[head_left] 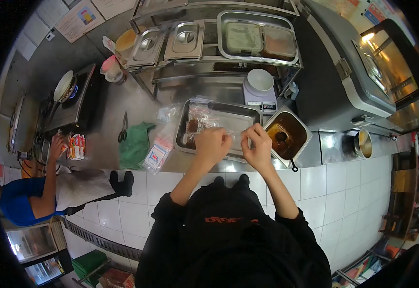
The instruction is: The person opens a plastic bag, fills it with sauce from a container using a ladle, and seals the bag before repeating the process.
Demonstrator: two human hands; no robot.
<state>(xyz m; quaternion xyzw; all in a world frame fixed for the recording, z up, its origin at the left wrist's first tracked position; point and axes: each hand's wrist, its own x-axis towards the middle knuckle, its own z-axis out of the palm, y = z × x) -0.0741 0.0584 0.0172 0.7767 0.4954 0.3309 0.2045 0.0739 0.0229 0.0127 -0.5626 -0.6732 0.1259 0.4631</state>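
Observation:
My left hand (212, 145) and my right hand (257, 145) are raised side by side over the front edge of a steel tray (252, 113) on the counter. Both pinch a clear plastic bag (239, 136) stretched between them. Inside the tray lie several clear bags with dark food (197, 124). Right of the tray stands a square steel pan of brown sauce (286, 135) with a ladle in it.
A white bowl on a scale (260, 85) stands behind the tray. Scissors (123, 128), a green cloth (135, 144) and a stack of bags (157, 152) lie to the left. A co-worker in blue (31, 197) reaches to a packet (76, 146). Lidded containers (185, 37) fill the shelf.

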